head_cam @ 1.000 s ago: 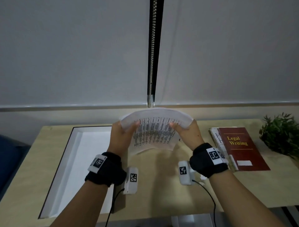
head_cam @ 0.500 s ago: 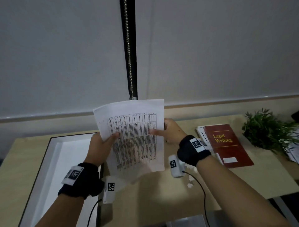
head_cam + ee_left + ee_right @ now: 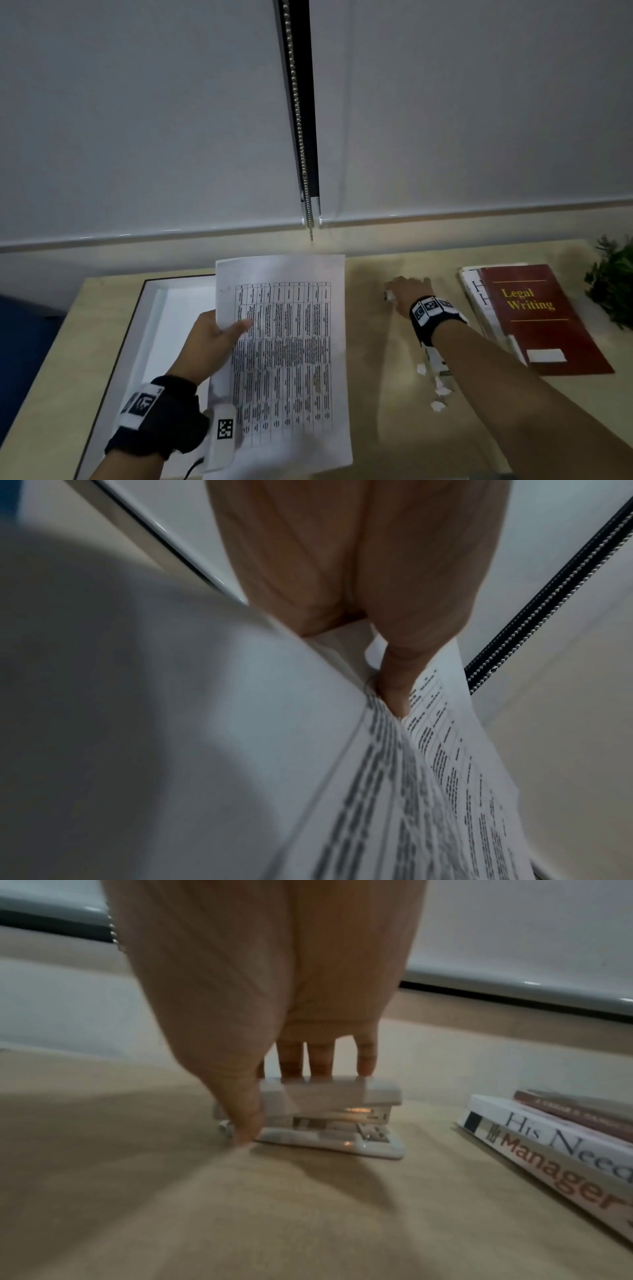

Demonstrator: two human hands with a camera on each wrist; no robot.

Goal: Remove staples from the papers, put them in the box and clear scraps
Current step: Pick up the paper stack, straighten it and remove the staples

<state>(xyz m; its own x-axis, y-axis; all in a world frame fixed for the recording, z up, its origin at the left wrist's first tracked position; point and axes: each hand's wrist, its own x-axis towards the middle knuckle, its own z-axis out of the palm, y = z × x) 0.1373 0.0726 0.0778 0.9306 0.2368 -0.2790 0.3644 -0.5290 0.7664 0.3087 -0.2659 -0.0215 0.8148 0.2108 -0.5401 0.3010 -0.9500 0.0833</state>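
Note:
A stack of printed papers [image 3: 287, 342] with a table of text hangs over the desk, beside and partly over the open white box [image 3: 150, 342]. My left hand [image 3: 226, 329] pinches their left edge, thumb [image 3: 397, 685] on top of the papers [image 3: 445, 791] and fingers hidden beneath. My right hand [image 3: 407, 291] is stretched out at the back of the desk over a small white stapler [image 3: 388, 295]. In the right wrist view my right hand [image 3: 284, 1104] has its fingers over the stapler [image 3: 329, 1115] and its thumb against the near end. Several white paper scraps [image 3: 436, 387] lie under my right forearm.
A stack of books [image 3: 541, 318], the top one red, lies at the right of the wooden desk [image 3: 376, 411]. A green plant [image 3: 613, 281] stands at the far right. A bead chain [image 3: 305, 171] hangs between window blinds behind the desk.
My right hand let go of the papers and reached right and back to the stapler. My left hand alone now holds the papers, which have flattened out and dropped lower.

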